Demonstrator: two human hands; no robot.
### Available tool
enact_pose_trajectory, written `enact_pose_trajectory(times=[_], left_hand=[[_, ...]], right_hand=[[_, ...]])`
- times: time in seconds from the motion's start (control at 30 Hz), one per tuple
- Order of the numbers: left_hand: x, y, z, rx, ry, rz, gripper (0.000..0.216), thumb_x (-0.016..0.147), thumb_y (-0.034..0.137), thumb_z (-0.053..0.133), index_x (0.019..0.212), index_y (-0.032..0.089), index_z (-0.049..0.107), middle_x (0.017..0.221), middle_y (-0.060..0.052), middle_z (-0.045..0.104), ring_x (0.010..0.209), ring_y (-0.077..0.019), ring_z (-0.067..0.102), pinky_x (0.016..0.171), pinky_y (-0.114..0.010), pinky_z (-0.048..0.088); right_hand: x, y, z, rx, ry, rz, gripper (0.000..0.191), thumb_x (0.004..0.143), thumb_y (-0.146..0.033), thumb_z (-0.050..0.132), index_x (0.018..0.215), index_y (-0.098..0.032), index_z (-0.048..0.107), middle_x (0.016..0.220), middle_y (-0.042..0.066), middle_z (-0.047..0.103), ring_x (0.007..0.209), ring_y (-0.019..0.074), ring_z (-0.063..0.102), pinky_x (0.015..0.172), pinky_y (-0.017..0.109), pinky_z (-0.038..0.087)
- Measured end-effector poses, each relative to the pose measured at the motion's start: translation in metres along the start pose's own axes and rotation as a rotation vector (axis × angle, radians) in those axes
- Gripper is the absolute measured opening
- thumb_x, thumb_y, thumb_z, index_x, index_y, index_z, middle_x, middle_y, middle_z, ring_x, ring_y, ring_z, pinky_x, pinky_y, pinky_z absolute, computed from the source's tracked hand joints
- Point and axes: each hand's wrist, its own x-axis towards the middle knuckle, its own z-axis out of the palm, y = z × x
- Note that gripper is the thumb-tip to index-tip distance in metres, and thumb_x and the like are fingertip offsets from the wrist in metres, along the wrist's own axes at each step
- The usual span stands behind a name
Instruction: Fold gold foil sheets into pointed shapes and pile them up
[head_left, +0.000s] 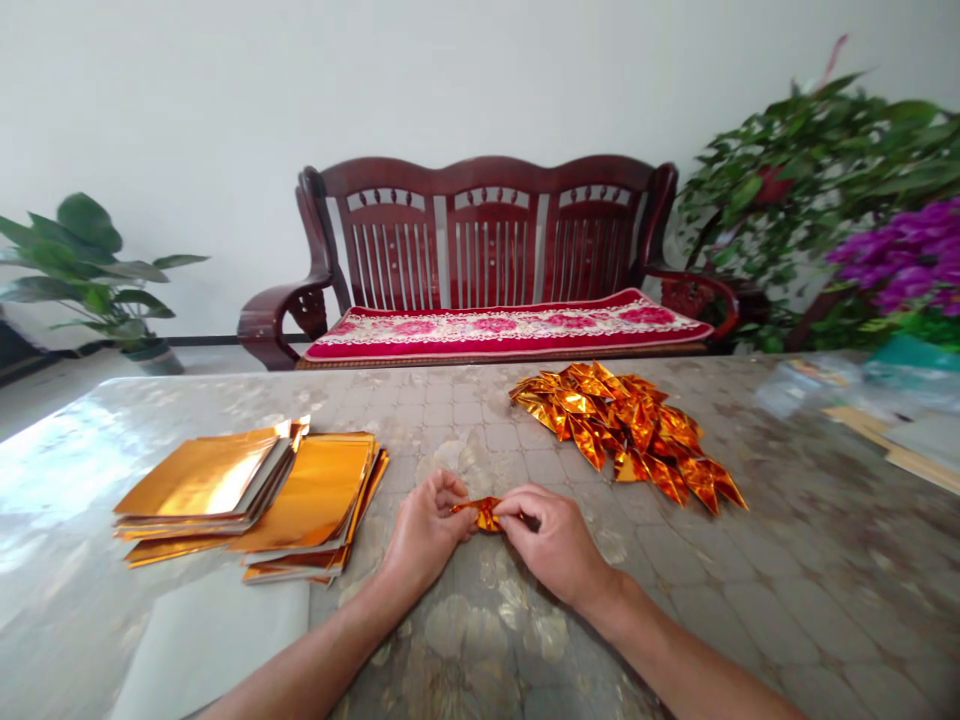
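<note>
1. My left hand (429,522), just below the centre of the frame, pinches the left end of a small folded foil piece (488,514) between thumb and fingers; the other fingers are curled in.
2. My right hand (553,540), just right of it, pinches the opposite end between thumb and forefinger, with its remaining fingers bent under; I can't make out their tips.
3. The foil piece sits between my two hands, low in the middle of the frame, its shiny orange-gold middle showing in the gap.
4. Left of my hands, at centre left, two stacks of flat gold sheets lie side by side and touching: the left stack (199,478) and the right stack (324,485).
5. A pale grey sheet (217,650) lies at lower left, partly behind my left forearm.
6. Right of centre, above my right hand, a heap of folded foil shapes (626,425) spreads over the patterned table (735,590), pointed ends sticking out.
7. Clear plastic bags (810,385) lie at the right side of the frame.
8. A dark red wooden bench (491,180) fills the upper middle, a red-and-white floral cover (510,327) along its seat.
</note>
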Motion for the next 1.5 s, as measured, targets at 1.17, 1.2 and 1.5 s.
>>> enact_pose_trajectory(times=[1.17,1.2,1.5], left_hand=[[-0.009,0.003,0.005,0.134,0.011,0.180,0.005,0.074,0.019,0.064,0.071,0.015,0.065,0.056,0.003,0.060,0.052,-0.0101,0.054,0.052,-0.019,0.041],[-0.009,0.002,0.005,0.132,0.005,0.178,0.006,0.074,0.019,0.064,0.070,0.015,0.066,0.056,0.003,0.060,0.052,-0.0103,0.054,0.052,-0.019,0.041],[0.006,-0.007,-0.001,-0.025,0.039,0.086,0.027,0.078,0.032,0.066,0.099,0.016,0.063,0.064,0.004,0.063,0.059,-0.0119,0.061,0.059,-0.020,0.048]], right_hand=[[0.005,-0.009,0.003,0.251,-0.024,0.207,0.016,0.075,-0.018,0.063,0.059,-0.019,0.063,0.076,0.004,0.069,0.074,0.0163,0.064,0.071,0.026,0.048],[0.005,-0.009,0.003,0.250,-0.025,0.203,0.016,0.075,-0.019,0.062,0.059,-0.019,0.063,0.076,0.004,0.069,0.074,0.0164,0.064,0.072,0.026,0.048],[0.006,0.002,-0.006,0.305,-0.107,0.335,0.029,0.092,-0.040,0.049,0.090,-0.018,0.068,0.089,0.006,0.070,0.083,0.0210,0.066,0.073,0.030,0.051]])
